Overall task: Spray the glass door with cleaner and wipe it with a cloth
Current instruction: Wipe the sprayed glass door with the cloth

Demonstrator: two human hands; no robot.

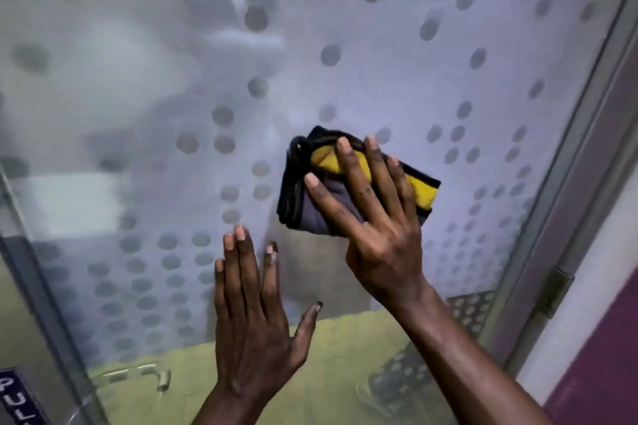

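We are in the wiping step — our right hand [376,217] presses the folded cloth [348,183] flat on the glass door [397,62] with straight fingers. Our left hand [252,314], open, braces the glass below. Next move probably needs steady pressure — no sprayer is visible.

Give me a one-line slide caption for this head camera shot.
Right hand presses a folded yellow-and-grey cloth against the frosted, dot-patterned glass door; left hand open and flat, lower left.
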